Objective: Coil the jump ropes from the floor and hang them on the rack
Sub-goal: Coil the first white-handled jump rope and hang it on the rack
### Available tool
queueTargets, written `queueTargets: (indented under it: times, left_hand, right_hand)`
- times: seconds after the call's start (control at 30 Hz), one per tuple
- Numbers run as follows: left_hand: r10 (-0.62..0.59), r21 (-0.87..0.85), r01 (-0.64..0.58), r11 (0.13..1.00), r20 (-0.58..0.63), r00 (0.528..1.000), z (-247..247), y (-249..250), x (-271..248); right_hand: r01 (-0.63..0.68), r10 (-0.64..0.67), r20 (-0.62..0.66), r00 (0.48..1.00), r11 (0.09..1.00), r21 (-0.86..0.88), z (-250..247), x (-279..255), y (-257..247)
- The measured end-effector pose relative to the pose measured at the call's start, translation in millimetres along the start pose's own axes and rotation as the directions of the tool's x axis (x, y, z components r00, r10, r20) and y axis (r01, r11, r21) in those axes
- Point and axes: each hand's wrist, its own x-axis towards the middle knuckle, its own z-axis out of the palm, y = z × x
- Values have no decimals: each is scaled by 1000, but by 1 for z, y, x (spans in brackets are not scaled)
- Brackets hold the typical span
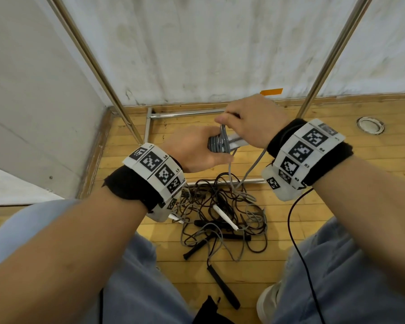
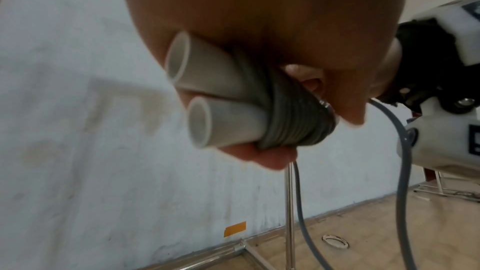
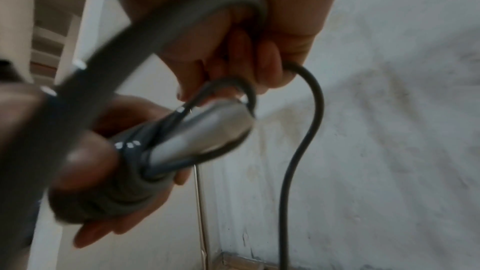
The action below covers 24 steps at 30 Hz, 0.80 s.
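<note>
My left hand (image 1: pixel 197 150) grips two white jump-rope handles (image 2: pixel 207 81) held side by side, with grey cord (image 1: pixel 218 143) wound in several tight turns around them. My right hand (image 1: pixel 248 122) is just above and pinches the loose grey cord (image 3: pixel 233 7), which loops down to the floor. In the right wrist view the wound bundle (image 3: pixel 130 171) sits in my left palm. Below my hands a tangle of jump ropes (image 1: pixel 220 213) with black and white handles lies on the wooden floor. The rack's metal uprights (image 1: pixel 96 64) rise on both sides.
The rack's base bars (image 1: pixel 187 113) lie on the wooden floor against a white wall. An orange tape strip (image 1: pixel 271 91) marks the wall base. A round floor fitting (image 1: pixel 369 125) lies at the right. A thin black cable (image 1: pixel 297 242) hangs from my right wristband. My knees frame the bottom.
</note>
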Motion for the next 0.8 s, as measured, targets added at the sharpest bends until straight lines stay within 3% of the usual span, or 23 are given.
queueTargets:
  times: [0.13, 0.23, 0.37, 0.5, 0.57, 0.6, 0.73, 0.8]
  left_hand:
    - [11, -59, -18, 998, -123, 992, -3, 5, -3]
    - [35, -87, -50, 995, -161, 986, -7, 7, -7]
    - [36, -223, -90, 971, -238, 971, -18, 12, -12]
    - [-45, -467, -116, 877, -320, 946, -25, 18, -13]
    - [-81, -532, -124, 838, -347, 934, -26, 18, -12]
    - [-101, -560, -129, 818, -360, 928, -26, 17, -12]
    - [-162, -625, -138, 769, -399, 902, -30, 12, -10]
    - [-167, -625, -137, 768, -402, 900, -32, 11, -9]
  right_hand:
    - [-70, 80, -41, 996, 979, 193, -6, 5, 8]
    - [-135, 162, -31, 986, 903, 407, -11, 3, 15]
    - [-231, 215, 108, 971, 707, 668, -13, 1, 21]
    - [-238, 198, 161, 967, 469, 850, -4, -1, 14]
    - [-236, 200, 163, 966, 427, 873, 0, -1, 5]
    - [-227, 211, 142, 967, 466, 855, 3, -1, 1]
    - [-64, 121, -68, 990, 835, 547, 11, -5, -13]
    - [-21, 51, -56, 997, 895, 445, 14, -7, -17]
